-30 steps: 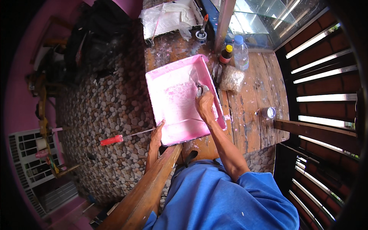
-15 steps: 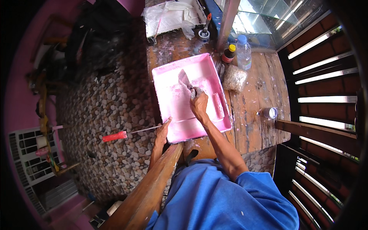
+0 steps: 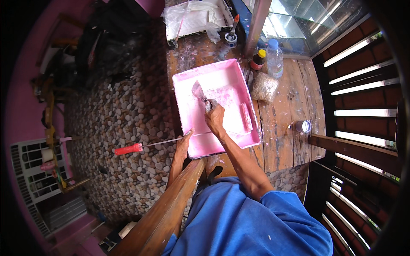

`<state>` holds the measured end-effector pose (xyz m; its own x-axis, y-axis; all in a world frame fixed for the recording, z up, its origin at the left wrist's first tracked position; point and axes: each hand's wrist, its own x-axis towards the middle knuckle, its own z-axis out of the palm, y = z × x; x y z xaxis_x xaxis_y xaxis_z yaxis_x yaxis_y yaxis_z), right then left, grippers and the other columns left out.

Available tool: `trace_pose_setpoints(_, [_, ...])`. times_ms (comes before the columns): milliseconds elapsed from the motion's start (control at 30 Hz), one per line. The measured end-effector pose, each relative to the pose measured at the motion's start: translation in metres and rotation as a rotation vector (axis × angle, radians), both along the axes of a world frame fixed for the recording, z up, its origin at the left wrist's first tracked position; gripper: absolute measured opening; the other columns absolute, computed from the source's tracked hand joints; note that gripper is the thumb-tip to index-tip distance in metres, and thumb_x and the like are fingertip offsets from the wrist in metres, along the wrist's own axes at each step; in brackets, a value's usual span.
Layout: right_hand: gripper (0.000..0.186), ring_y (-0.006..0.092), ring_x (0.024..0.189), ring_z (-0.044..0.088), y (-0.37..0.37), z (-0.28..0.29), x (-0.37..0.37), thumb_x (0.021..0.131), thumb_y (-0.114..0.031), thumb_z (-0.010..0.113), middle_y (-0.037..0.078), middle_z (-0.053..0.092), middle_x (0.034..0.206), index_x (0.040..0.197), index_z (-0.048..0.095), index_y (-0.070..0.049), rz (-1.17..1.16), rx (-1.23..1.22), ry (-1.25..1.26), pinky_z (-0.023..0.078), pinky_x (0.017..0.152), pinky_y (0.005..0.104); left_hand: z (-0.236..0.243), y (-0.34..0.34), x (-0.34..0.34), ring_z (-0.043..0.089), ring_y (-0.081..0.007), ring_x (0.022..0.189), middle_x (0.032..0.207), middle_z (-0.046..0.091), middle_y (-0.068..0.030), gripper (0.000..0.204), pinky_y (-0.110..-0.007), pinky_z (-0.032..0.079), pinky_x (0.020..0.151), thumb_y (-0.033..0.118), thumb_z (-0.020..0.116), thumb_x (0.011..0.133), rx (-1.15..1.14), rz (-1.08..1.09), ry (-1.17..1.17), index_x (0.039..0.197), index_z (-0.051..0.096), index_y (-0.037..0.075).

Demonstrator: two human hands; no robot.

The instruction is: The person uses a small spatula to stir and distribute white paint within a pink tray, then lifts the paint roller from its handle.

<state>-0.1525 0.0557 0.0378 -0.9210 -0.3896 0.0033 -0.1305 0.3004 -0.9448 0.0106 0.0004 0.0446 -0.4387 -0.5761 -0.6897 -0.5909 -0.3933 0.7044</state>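
Planks [image 3: 285, 106] are stretching beneath a paint tray [image 3: 230, 91], left hand [image 3: 183, 145] clasping it, seemingly for steadiness, right hand [image 3: 215, 117] gripping a putty knife [image 3: 199, 91] inside.

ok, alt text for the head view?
Right hand holds a flat, paint-smeared scraper inside a pink rectangular paint tray; left hand grips the tray's near-left rim. A red-handled paint roller lies across the tray.

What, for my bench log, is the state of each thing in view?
Tray, smeared pink, held by the left hand
Scraper, smeared, gripped in the right hand
Roller, pink-coated, lying partly inside the tray
Small bottle, capped, upright
Large bottle, capped, upright
Brush, standing in a small pot
Clear bag, filled, sealing unclear
Jar, lid unclear
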Motion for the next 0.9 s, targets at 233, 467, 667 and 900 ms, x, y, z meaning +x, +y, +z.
trace_pose_setpoints(233, [0.02, 0.0356, 0.071, 0.063, -0.014, 0.002, 0.007, 0.085, -0.012, 0.052, 0.023, 0.063, 0.081, 0.095, 0.064, 0.0, -0.055, 0.047, -0.05, 0.048, 0.064, 0.0394, -0.001, -0.002, 0.002, 0.036, -0.0192, 0.126, 0.131, 0.048, -0.0113, 0.054, -0.032, 0.02, 0.106, 0.042, 0.058, 0.082, -0.002, -0.012, 0.003, 0.122, 0.054, 0.005])
trace_pose_setpoints(467, [0.022, 0.0368, 0.076, 0.063, -0.027, 0.005, 0.022, 0.086, -0.012, 0.051, 0.024, 0.063, 0.087, 0.1, 0.061, 0.001, -0.051, 0.001, -0.119, 0.048, 0.067, 0.0389, -0.003, -0.003, 0.002, 0.034, -0.02, 0.127, 0.132, 0.046, -0.0121, 0.055, -0.032, 0.019, 0.106, 0.043, 0.057, 0.082, -0.001, -0.024, 0.006, 0.123, 0.054, 0.005])
trace_pose_setpoints(667, [0.022, 0.0312, 0.071, 0.064, -0.021, -0.001, 0.021, 0.086, -0.013, 0.052, 0.022, 0.064, 0.082, 0.101, 0.061, 0.001, -0.073, -0.085, -0.007, 0.048, 0.064, 0.0372, -0.004, -0.003, 0.0, 0.033, -0.0206, 0.127, 0.133, 0.045, -0.0127, 0.056, -0.032, 0.018, 0.107, 0.044, 0.056, 0.082, 0.004, -0.045, 0.016, 0.123, 0.053, 0.005])
trace_pose_setpoints(900, [0.018, 0.0207, 0.066, 0.062, 0.026, 0.003, -0.012, 0.087, -0.009, 0.051, 0.017, 0.065, 0.081, 0.099, 0.061, 0.0, -0.169, -0.023, 0.075, 0.047, 0.059, 0.0328, -0.008, -0.002, 0.001, 0.033, -0.021, 0.127, 0.133, 0.045, -0.0124, 0.056, -0.032, 0.017, 0.107, 0.044, 0.055, 0.083, 0.008, -0.049, 0.038, 0.124, 0.053, 0.006])
